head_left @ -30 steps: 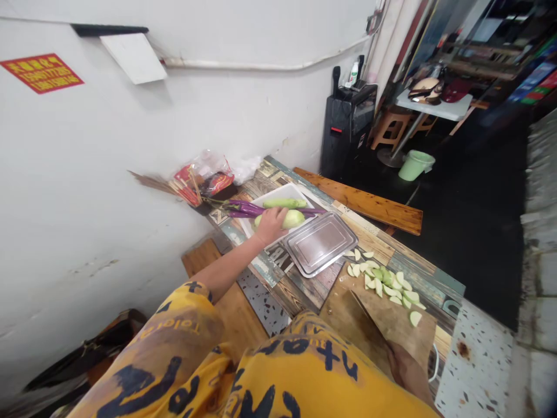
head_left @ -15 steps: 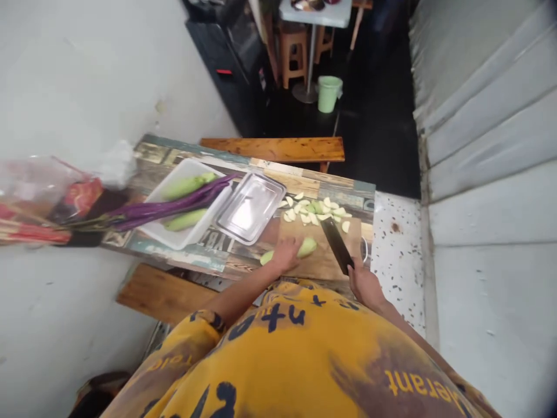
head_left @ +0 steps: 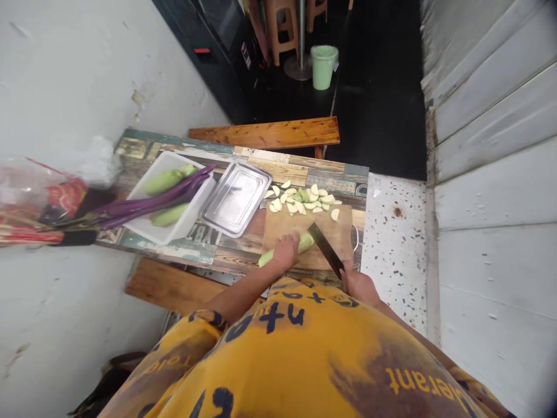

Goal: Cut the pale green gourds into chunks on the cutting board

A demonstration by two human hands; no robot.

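Observation:
My left hand [head_left: 285, 252] is closed over a long pale green gourd [head_left: 305, 242] that lies across the near edge of a wooden cutting board [head_left: 337, 232]. My right hand [head_left: 357, 283] grips the handle of a dark cleaver [head_left: 324, 248], whose blade rests on the board just right of the gourd's end. Several pale green cut slices [head_left: 302, 198] are piled at the board's far edge. My yellow printed shirt hides the board's near side.
A steel tray [head_left: 237, 197] sits left of the board. A white tub [head_left: 167, 232] holds two green gourds [head_left: 163, 182] and purple long eggplants [head_left: 148, 203]. Plastic bags lie at far left. A wooden bench [head_left: 270, 133], a green bucket [head_left: 322, 65] and stools stand beyond the table.
My left hand took a gourd from the white tub and brought it onto the cutting board. The cleaver moved in beside the gourd's end. My view swung down over the board.

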